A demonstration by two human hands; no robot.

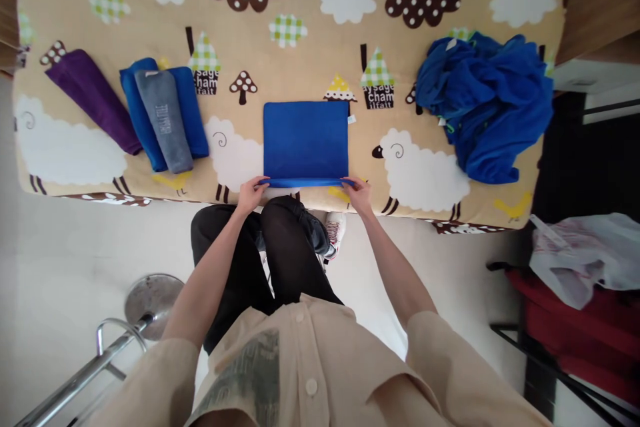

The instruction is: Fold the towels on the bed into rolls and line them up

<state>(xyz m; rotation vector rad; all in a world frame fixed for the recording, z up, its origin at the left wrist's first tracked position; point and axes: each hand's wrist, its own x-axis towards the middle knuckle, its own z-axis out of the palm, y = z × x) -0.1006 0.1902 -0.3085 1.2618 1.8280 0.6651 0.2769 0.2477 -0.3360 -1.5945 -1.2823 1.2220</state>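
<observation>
A blue towel (305,139) lies flat as a rectangle near the front edge of the table, with a small white tag at its upper right side. Its near edge is turned over into a narrow strip. My left hand (251,194) pinches the left end of that strip, thumb and fingers closed on the cloth. At the strip's right end, my right hand (359,194) grips the cloth in the same way. Both hands rest close to the table's edge, just above my knees.
Left on the patterned tablecloth (310,67) lie a rolled purple towel (95,100), rolled blue towels (141,114) and a grey-blue rolled towel (165,120). A crumpled blue cloth pile (490,107) sits at right. A metal stool base (154,300) and a red bag (575,327) flank me.
</observation>
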